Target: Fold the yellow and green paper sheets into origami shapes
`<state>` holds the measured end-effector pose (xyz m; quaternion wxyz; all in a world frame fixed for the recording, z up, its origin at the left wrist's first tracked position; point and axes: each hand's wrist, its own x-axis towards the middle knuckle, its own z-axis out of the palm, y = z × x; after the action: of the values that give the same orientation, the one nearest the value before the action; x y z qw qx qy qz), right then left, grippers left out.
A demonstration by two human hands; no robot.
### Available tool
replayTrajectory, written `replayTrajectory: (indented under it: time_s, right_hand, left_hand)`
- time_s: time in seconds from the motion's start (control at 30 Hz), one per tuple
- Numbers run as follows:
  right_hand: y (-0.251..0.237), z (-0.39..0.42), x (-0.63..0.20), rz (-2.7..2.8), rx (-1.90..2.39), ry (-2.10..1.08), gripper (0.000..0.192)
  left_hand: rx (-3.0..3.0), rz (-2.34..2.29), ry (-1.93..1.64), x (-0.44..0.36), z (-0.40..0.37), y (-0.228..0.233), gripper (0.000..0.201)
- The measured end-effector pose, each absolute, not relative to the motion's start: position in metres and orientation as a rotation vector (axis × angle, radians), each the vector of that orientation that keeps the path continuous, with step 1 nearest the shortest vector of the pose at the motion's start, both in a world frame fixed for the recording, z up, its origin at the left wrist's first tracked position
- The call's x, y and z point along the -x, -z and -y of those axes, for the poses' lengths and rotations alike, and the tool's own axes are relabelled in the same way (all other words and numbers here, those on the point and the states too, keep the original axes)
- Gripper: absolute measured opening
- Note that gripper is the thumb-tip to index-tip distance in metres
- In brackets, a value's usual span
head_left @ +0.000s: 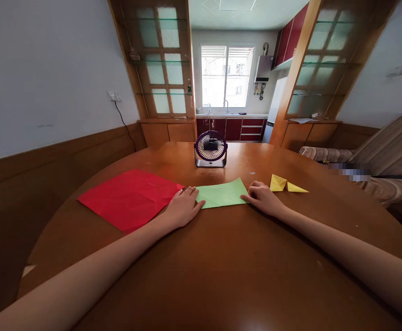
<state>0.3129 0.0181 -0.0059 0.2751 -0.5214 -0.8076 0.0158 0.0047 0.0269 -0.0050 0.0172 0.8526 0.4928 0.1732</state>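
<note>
A sheet of green paper (pixel 221 193) lies on the table between my hands, its far right corner lifted a little. Faint crease lines run across it. My left hand (pixel 184 206) rests flat over its left edge, thumb apart from the other fingers. At the right edge, my right hand (pixel 261 196) has curled fingers, with the thumb and fingertips gripping the green paper. A larger red sheet of paper (pixel 132 197), wrinkled, lies to the left, with its right corner near my left fingers. To the right of my right hand sits a folded yellow paper piece (pixel 287 184) with pointed ends.
The round-edged wooden table (pixel 221 276) spreads beneath everything. A small purple desk fan (pixel 210 148) stands behind the green paper. A striped sofa (pixel 390 161) is at the right, and a wall socket (pixel 114 96) with a black cord at the left.
</note>
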Motion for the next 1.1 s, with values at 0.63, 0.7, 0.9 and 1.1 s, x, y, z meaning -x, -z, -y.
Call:
replayTrajectory:
  time_s: [0.63,0.7,0.9,1.1]
  right_hand:
    - [-0.008,0.013,-0.276,2.617,0.84,-0.217,0.048]
    - [-0.009,0.012,-0.274,2.677,0.856,-0.28,0.049]
    - [-0.01,0.01,-0.277,2.608,0.851,-0.176,0.038]
    - [-0.007,0.009,-0.279,2.448,0.847,0.011,0.024]
  left_hand:
    - [-2.66,-1.629,-0.256,-0.007,-0.026,0.002,0.07]
    - [-2.673,-1.666,-0.256,-0.008,-0.024,0.001,0.069]
    - [-2.776,-1.602,-0.401,-0.008,-0.017,-0.007,0.05]
    - [-2.866,-1.313,-0.591,-0.003,-0.011,-0.012,0.03]
